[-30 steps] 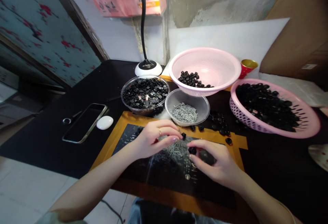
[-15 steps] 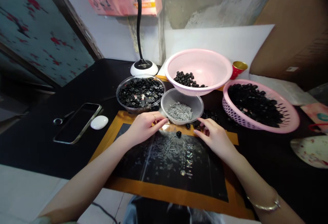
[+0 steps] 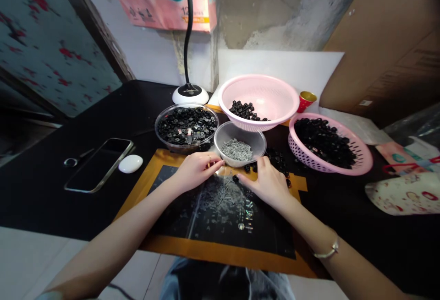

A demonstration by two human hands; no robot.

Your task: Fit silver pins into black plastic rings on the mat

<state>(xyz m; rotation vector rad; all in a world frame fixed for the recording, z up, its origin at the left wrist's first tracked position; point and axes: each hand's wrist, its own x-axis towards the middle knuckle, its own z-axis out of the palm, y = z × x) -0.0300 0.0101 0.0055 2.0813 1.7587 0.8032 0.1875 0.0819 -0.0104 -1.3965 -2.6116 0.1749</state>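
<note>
My left hand [image 3: 199,170] is closed, thumb and index fingertip together just in front of a clear bowl [image 3: 257,146] of small metal screws [image 3: 236,150]. Whatever those fingertips pinch is too small to make out. My right hand [image 3: 270,182] has its thumb and fingers apart. Its thumb tip reaches a small black plastic part [image 3: 235,178], while the fingers are by the bowl's right front rim. Between the hands, a loose pile of screws [image 3: 224,193] lies on the black mat [image 3: 268,236]. Other black parts [image 3: 277,159] are scattered behind the right hand.
A clear dish [image 3: 156,133] of black discs stands left of the bowl. Two pink baskets [image 3: 292,103] [image 3: 366,165] hold black parts. Also around are a lamp base [image 3: 190,95], a red cup [image 3: 305,100], a phone [image 3: 99,165], a white oval case [image 3: 130,164] and a patterned pouch [image 3: 405,194].
My right hand has moved left and its thumb has come to the loose black part by the screw pile. The left hand stays in front of the bowl. The view has shifted slightly.
</note>
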